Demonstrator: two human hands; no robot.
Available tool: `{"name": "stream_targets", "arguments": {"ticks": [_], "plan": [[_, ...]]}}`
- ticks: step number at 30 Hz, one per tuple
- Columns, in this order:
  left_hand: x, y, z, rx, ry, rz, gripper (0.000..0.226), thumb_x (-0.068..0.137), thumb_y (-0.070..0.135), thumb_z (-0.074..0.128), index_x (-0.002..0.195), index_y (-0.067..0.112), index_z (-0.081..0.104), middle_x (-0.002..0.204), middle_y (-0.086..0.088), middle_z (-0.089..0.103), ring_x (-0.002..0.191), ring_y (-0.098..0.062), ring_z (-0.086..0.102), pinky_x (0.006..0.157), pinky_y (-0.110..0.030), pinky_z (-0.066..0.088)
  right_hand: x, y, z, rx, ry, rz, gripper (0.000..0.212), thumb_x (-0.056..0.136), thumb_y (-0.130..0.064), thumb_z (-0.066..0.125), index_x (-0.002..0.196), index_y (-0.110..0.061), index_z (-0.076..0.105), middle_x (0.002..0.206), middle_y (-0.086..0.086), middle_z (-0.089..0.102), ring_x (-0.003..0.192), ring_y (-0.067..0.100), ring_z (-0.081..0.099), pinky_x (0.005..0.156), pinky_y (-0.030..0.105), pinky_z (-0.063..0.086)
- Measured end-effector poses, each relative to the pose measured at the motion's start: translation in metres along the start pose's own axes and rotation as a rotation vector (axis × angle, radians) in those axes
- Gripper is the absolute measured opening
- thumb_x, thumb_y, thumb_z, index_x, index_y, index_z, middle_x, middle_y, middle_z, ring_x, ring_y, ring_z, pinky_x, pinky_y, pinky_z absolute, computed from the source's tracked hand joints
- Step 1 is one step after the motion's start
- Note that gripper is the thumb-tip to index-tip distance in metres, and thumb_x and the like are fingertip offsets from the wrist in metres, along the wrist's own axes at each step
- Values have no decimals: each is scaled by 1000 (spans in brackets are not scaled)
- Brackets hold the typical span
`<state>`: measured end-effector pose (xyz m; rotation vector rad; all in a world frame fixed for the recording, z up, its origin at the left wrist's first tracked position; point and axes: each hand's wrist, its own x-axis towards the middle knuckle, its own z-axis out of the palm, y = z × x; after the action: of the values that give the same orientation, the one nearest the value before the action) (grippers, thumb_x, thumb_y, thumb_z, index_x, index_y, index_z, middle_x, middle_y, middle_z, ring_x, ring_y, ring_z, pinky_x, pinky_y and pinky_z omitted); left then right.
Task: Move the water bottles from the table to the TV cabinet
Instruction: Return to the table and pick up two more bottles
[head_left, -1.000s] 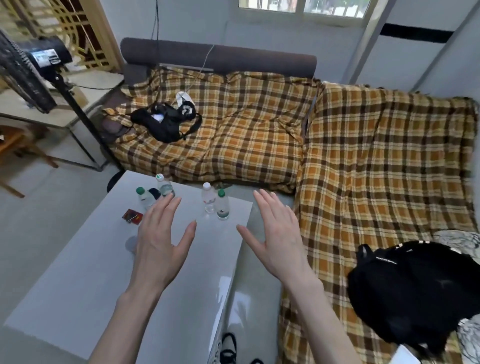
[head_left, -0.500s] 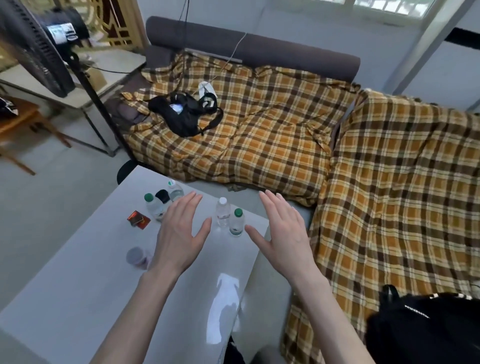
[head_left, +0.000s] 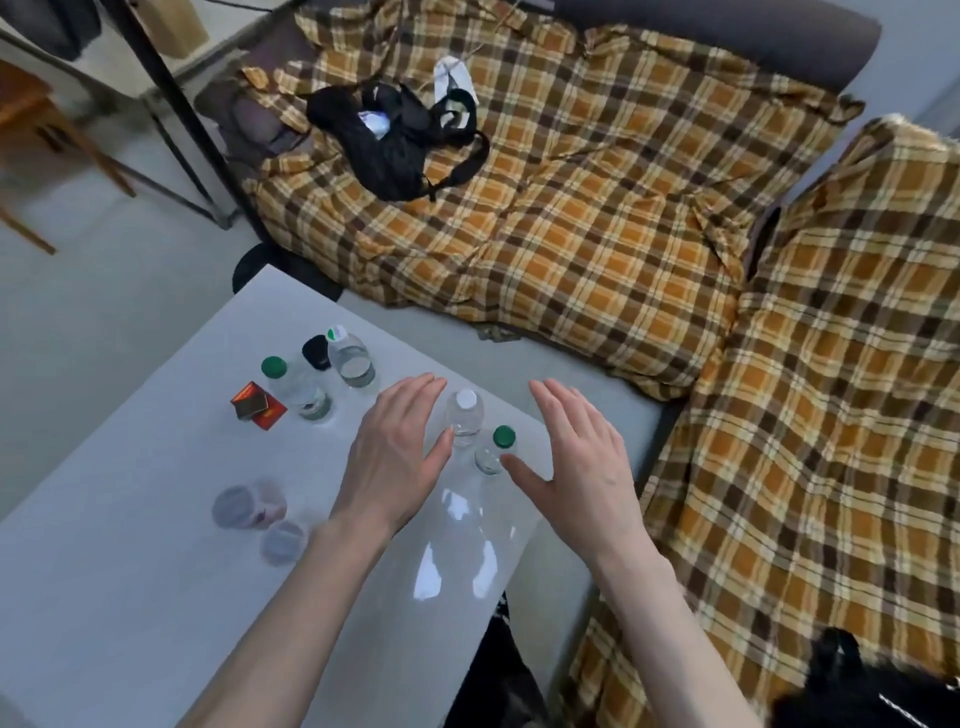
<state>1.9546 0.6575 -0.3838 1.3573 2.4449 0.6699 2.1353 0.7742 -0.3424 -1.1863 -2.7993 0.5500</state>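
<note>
Several clear water bottles stand upright on the white table (head_left: 130, 597). A white-capped bottle (head_left: 465, 418) and a green-capped bottle (head_left: 497, 451) stand close together near the table's right edge. My left hand (head_left: 397, 457) is open just left of them, its thumb close to the white-capped one. Just right of the pair is my right hand (head_left: 576, 462), also open, with its thumb by the green-capped bottle. Farther left stand another green-capped bottle (head_left: 298, 389) and a bottle with a white-and-green cap (head_left: 352, 358). No TV cabinet is in view.
A red and black box (head_left: 257, 406), a black cap (head_left: 317, 352) and two clear lids (head_left: 249, 506) lie on the table. A plaid-covered sofa (head_left: 597, 218) wraps behind and to the right, with black bags (head_left: 395, 140) on it. A fan stand (head_left: 176, 104) rises at left.
The view has tilted down and closer to the table. Both hands have moved forward and down, and now flank the two nearest bottles.
</note>
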Motion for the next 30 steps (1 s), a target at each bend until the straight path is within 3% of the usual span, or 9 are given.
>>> {"name": "stream_targets", "arguments": {"ticks": [7, 11, 15, 18, 22, 30], "plan": [[38, -12, 57, 11, -58, 23, 51, 97, 23, 65, 146, 19, 52, 150, 2, 54, 139, -19, 48, 113, -33, 42, 39, 24, 60, -2, -123, -17, 74, 96, -48, 64, 158, -26, 31, 163, -6, 35, 152, 20, 30, 121, 34, 28], [59, -14, 79, 39, -109, 46, 51, 95, 19, 67, 144, 17, 54, 147, 0, 56, 136, -22, 50, 110, -33, 45, 52, 30, 85, 8, -172, 17, 72, 95, -45, 65, 156, -23, 35, 159, -4, 41, 143, 23, 42, 114, 35, 35], [76, -16, 94, 71, -187, 3, 41, 95, 17, 64, 136, 18, 58, 134, 0, 56, 123, -24, 52, 91, -37, 52, 61, 32, 102, 39, -274, 75, 69, 95, -47, 64, 153, -22, 36, 145, -3, 45, 120, 25, 56, 89, 35, 51], [82, -17, 101, 98, -235, -41, 27, 96, 15, 61, 123, 18, 59, 125, 0, 52, 117, -24, 49, 74, -36, 53, 67, 34, 109, 73, -300, 123, 48, 96, -38, 65, 137, -21, 47, 129, 0, 48, 102, 24, 60, 70, 33, 50], [83, -20, 103, 74, -224, -85, 23, 94, 8, 63, 116, 14, 58, 122, -4, 51, 111, -27, 49, 74, -33, 49, 72, 34, 112, 133, -318, 133, 26, 100, -25, 61, 121, -13, 54, 117, 4, 50, 93, 28, 60, 76, 41, 54], [63, -9, 78, -29, -141, -241, 22, 94, 8, 64, 115, 13, 56, 118, -7, 50, 107, -29, 47, 80, -37, 46, 71, 37, 90, 104, -314, 80, 22, 101, -24, 60, 120, -13, 55, 116, 2, 49, 92, 25, 57, 74, 41, 54]]}}
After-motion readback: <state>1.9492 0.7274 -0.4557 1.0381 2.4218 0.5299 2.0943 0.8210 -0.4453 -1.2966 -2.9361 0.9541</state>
